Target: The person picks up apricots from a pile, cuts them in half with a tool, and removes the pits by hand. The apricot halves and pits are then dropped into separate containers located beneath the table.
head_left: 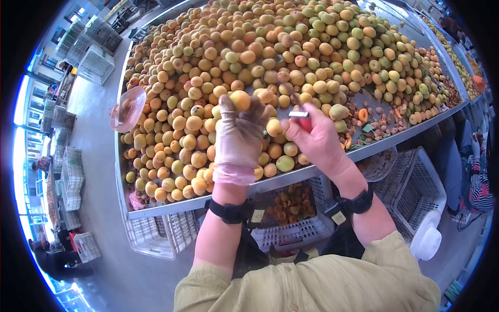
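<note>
My left hand (239,138), in a pale, stained glove, is closed around a yellow-orange apricot (239,100) between the thumb and fingers. To its right, my bare right hand (321,139) grips a small red-handled tool with a flat metal end (304,122); its exact kind is partly hidden by my fingers. Both hands are above a metal table (275,183) heaped with whole apricots (208,67), some orange and some greenish. Beyond my right hand lie brown pits (382,125) and a cut orange apricot half (363,114).
Below the table's near edge, a crate (291,236) holds apricot halves (291,204). Other crates (416,182) stand to the right and at the left (161,234). A pink clear plastic container (131,109) rests on the table's left edge. Other people are in the background.
</note>
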`<state>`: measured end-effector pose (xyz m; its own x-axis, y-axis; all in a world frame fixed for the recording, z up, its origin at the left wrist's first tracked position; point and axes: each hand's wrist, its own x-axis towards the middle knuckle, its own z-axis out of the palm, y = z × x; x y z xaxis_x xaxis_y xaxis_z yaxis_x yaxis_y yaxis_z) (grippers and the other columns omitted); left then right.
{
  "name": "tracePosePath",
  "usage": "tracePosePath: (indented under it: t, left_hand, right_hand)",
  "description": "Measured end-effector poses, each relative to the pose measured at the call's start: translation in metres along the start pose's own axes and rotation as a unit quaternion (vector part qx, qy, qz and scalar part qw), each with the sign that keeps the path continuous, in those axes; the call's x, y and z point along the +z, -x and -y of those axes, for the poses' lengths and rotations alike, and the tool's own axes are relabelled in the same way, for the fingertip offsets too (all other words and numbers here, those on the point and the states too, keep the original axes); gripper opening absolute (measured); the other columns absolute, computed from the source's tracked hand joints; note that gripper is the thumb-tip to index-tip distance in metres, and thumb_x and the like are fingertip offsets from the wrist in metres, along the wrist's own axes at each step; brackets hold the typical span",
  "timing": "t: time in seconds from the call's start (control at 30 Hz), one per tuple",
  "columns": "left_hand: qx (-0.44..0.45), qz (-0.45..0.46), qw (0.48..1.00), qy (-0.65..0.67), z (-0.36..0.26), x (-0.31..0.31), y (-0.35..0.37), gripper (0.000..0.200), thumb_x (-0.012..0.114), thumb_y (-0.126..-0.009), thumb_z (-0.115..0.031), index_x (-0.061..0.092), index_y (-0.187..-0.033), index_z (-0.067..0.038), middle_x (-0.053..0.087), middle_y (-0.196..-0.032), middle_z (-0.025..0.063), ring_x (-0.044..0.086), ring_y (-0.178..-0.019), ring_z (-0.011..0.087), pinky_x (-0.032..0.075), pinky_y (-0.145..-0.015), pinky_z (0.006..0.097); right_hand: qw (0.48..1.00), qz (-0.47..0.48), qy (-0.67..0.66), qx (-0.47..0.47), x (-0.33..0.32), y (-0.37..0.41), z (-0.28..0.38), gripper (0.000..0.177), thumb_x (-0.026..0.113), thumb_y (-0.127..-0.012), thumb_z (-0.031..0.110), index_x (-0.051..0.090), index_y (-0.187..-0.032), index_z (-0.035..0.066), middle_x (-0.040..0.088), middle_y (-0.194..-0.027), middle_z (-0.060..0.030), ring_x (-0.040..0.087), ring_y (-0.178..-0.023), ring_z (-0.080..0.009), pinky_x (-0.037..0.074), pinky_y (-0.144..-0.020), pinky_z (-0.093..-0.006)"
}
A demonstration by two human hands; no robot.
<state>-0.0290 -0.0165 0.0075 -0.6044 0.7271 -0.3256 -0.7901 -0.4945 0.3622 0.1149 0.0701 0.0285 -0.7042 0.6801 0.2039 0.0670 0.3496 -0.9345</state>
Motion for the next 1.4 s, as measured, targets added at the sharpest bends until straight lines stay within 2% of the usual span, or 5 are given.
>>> tracePosePath:
  t: [0.2, 0.6, 0.93, 1.13, 1.4]
  left_hand:
    - [0.093, 0.127, 0.950, -0.270, 0.035, 0.016, 0.024, 0.041, 0.063, -0.094, -0.035, 0.056, -0.119, -0.004, 0.056, -0.116, 0.0053, 0.054, -0.106, 0.0147, 0.042, -0.097, 0.0321]
    - [0.104, -0.008, 0.968, -0.228, 0.041, 0.012, 0.015, 0.033, 0.049, -0.101, -0.037, 0.056, -0.112, -0.007, 0.059, -0.099, 0.0012, 0.057, -0.091, 0.0097, 0.047, -0.083, 0.0243]
    - [0.242, 0.005, 0.928, -0.282, 0.043, 0.025, 0.029, 0.016, 0.052, -0.101, -0.023, 0.052, -0.095, -0.007, 0.056, -0.087, -0.0009, 0.054, -0.076, 0.0062, 0.048, -0.068, 0.0214]
    - [0.387, 0.056, 0.731, -0.560, 0.039, 0.016, 0.027, 0.016, 0.053, -0.100, -0.018, 0.055, -0.091, -0.004, 0.054, -0.082, -0.0011, 0.046, -0.071, 0.0050, 0.041, -0.062, 0.0216]
    - [0.016, -0.098, 0.994, -0.054, 0.033, 0.026, 0.007, 0.050, 0.048, -0.094, -0.057, 0.059, -0.095, -0.008, 0.060, -0.076, 0.0038, 0.057, -0.061, 0.0154, 0.049, -0.052, 0.0304]
  right_hand:
    - [0.945, 0.005, -0.306, 0.112, 0.008, -0.009, -0.006, 0.041, 0.067, -0.091, 0.038, 0.055, -0.105, 0.001, 0.053, -0.079, 0.0040, 0.046, -0.069, -0.0031, 0.039, -0.059, -0.0177]
    - [0.978, -0.052, 0.098, -0.178, 0.018, -0.008, -0.006, 0.045, 0.074, -0.086, 0.034, 0.051, -0.110, 0.004, 0.064, -0.077, -0.0064, 0.064, -0.070, -0.0123, 0.050, -0.060, -0.0261]
    - [0.987, -0.078, -0.138, -0.018, 0.048, 0.000, -0.002, 0.023, 0.059, -0.096, 0.026, 0.052, -0.100, 0.005, 0.058, -0.072, -0.0031, 0.056, -0.062, -0.0112, 0.046, -0.056, -0.0260]
    - [0.882, -0.008, -0.393, 0.260, 0.036, -0.005, 0.017, 0.023, 0.051, -0.100, 0.032, 0.052, -0.097, 0.009, 0.051, -0.070, 0.0039, 0.046, -0.057, -0.0039, 0.039, -0.048, -0.0210]
    - [0.820, 0.036, -0.489, 0.295, 0.020, -0.011, -0.001, 0.035, 0.051, -0.098, 0.047, 0.053, -0.089, 0.013, 0.036, -0.058, 0.0052, 0.032, -0.041, -0.0038, 0.027, -0.039, -0.0195]
